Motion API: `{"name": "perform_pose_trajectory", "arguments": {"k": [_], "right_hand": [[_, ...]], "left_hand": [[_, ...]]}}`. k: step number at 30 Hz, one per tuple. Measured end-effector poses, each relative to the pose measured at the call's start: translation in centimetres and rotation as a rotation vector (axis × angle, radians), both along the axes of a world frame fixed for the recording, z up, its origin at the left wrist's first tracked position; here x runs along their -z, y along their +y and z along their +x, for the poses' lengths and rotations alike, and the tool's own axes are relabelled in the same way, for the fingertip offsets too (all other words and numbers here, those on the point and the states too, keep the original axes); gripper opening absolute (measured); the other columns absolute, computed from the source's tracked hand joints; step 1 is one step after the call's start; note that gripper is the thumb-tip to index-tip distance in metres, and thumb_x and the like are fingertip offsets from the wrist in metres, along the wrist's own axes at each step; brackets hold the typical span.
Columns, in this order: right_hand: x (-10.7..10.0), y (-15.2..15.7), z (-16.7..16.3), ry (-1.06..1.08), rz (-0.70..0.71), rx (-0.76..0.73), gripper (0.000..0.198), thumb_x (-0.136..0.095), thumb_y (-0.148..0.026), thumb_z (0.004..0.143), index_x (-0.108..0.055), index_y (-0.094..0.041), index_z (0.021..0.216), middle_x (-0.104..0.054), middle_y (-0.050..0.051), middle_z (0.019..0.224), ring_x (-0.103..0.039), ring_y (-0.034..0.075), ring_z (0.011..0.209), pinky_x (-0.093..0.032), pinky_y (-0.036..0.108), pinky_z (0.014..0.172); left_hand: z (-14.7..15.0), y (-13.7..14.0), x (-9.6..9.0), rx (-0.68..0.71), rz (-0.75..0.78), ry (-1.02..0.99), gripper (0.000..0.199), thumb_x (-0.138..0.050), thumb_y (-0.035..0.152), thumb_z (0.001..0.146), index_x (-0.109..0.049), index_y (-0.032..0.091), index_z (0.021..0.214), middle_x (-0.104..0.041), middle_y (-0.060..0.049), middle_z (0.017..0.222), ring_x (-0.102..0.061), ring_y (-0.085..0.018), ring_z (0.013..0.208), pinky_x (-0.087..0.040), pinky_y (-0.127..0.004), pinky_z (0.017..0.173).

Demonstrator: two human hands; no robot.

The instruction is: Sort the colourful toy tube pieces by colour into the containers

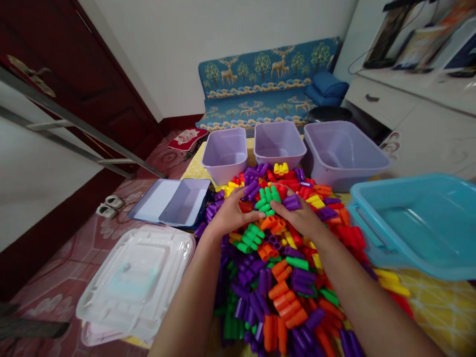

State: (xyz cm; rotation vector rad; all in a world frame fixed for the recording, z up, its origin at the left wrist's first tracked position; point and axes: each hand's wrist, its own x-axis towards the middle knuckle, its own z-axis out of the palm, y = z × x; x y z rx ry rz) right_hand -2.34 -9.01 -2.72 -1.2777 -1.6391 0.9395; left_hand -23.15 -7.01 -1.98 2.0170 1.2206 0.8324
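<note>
2 hands (231, 210) — green pieces (265, 199) between, 3 lilac bins (227, 173)

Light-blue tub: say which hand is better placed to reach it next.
Probably the right hand: it is nearer the light-blue tub, while the left hand would have to reach past the right forearm.

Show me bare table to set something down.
Bare yellow cloth shows lower right, between the turquoise bin and right forearm; a smaller patch lies left of the leftmost lilac bin. The middle is crowded: plastic pieces heaped around left hand and right hand.
</note>
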Motion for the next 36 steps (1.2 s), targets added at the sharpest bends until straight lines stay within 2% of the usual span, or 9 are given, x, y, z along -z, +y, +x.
{"name": "perform_pose_trajectory", "arguments": {"k": [2,4,7,10,14,17,21,26,36], "right_hand": [[-0.7,-1.3,0.6,0.013,0.014,-0.080,0.062,-0.058,-0.056,0.086,-0.046,-0.028,0.140,-0.064,0.005,0.128,-0.059,0.024,0.118,-0.046,0.044,0.102],[-1.3,-3.0,2.0,-0.126,0.073,-0.037,0.065,-0.059,-0.057,0.085,-0.044,-0.029,0.142,-0.054,0.006,0.141,-0.049,0.027,0.130,-0.038,0.048,0.109],[-1.0,-5.8,4.7,-0.391,0.174,0.188,0.062,-0.052,-0.058,0.088,-0.046,-0.026,0.141,-0.048,0.009,0.146,-0.041,0.031,0.135,-0.030,0.053,0.113],[0.9,-8.1,6.6,-0.532,0.168,0.324,0.071,-0.046,-0.060,0.089,-0.040,-0.016,0.145,-0.043,0.017,0.147,-0.038,0.035,0.137,-0.031,0.055,0.112],[3.2,-8.6,6.1,-0.654,0.181,0.364,0.080,-0.042,-0.063,0.089,-0.033,-0.009,0.147,-0.041,0.022,0.147,-0.036,0.038,0.137,-0.032,0.057,0.111],[3.6,-7.2,4.1,-0.707,0.146,0.352,0.081,-0.041,-0.066,0.088,-0.038,-0.008,0.145,-0.042,0.022,0.147,-0.041,0.039,0.134,-0.037,0.056,0.108],[3.2,-5.2,1.6,-0.666,0.075,0.331,0.079,-0.042,-0.067,0.087,-0.039,-0.014,0.145,-0.038,0.019,0.150,-0.044,0.038,0.132,-0.044,0.055,0.102],[3.6,-3.8,0.7,-0.407,0.161,0.271,0.068,-0.048,-0.062,0.088,-0.042,-0.020,0.141,-0.044,0.013,0.147,-0.041,0.031,0.136,-0.039,0.050,0.108],[5.7,-2.9,1.7,-0.213,0.241,0.249,0.046,-0.056,-0.051,0.087,-0.055,-0.021,0.123,-0.053,0.013,0.134,-0.049,0.028,0.128,-0.038,0.046,0.108]], "left_hand": [[-0.5,-1.0,-1.0,0.096,-0.031,-0.060,0.076,-0.079,0.043,0.072,-0.049,0.023,0.139,-0.057,-0.010,0.137,-0.051,-0.028,0.129,-0.038,-0.044,0.112],[-1.2,-1.9,-1.6,0.102,-0.015,-0.027,0.075,-0.076,0.045,0.074,-0.048,0.024,0.140,-0.055,-0.010,0.139,-0.048,-0.028,0.131,-0.036,-0.043,0.113],[-2.4,-2.6,-1.2,-0.122,0.070,0.130,0.078,-0.072,0.055,0.075,-0.047,0.022,0.140,-0.049,-0.013,0.143,-0.044,-0.030,0.134,-0.035,-0.045,0.112],[-2.8,-2.9,0.0,-0.329,0.080,0.295,0.072,-0.062,0.062,0.080,-0.051,0.019,0.137,-0.055,-0.016,0.135,-0.052,-0.032,0.125,-0.041,-0.047,0.105],[-1.4,-3.1,1.1,-0.388,0.092,0.484,0.058,-0.048,0.061,0.088,-0.061,0.019,0.126,-0.065,-0.015,0.119,-0.058,-0.033,0.113,-0.043,-0.050,0.099],[0.0,-2.9,1.6,-0.338,0.097,0.426,0.060,-0.046,0.061,0.089,-0.058,0.017,0.129,-0.064,-0.016,0.120,-0.058,-0.032,0.114,-0.043,-0.047,0.099],[0.7,-2.4,2.2,-0.256,0.123,0.280,0.071,-0.059,0.064,0.080,-0.052,0.019,0.134,-0.060,-0.014,0.129,-0.054,-0.031,0.121,-0.041,-0.046,0.103],[0.8,-2.0,2.5,-0.216,0.130,0.221,0.068,-0.068,0.060,0.075,-0.054,0.028,0.134,-0.052,-0.011,0.140,-0.048,-0.032,0.129,-0.039,-0.049,0.106],[1.3,-1.8,2.8,-0.261,0.195,0.199,0.055,-0.074,0.053,0.072,-0.064,0.029,0.120,-0.063,-0.006,0.122,-0.057,-0.028,0.116,-0.043,-0.043,0.101]]}}
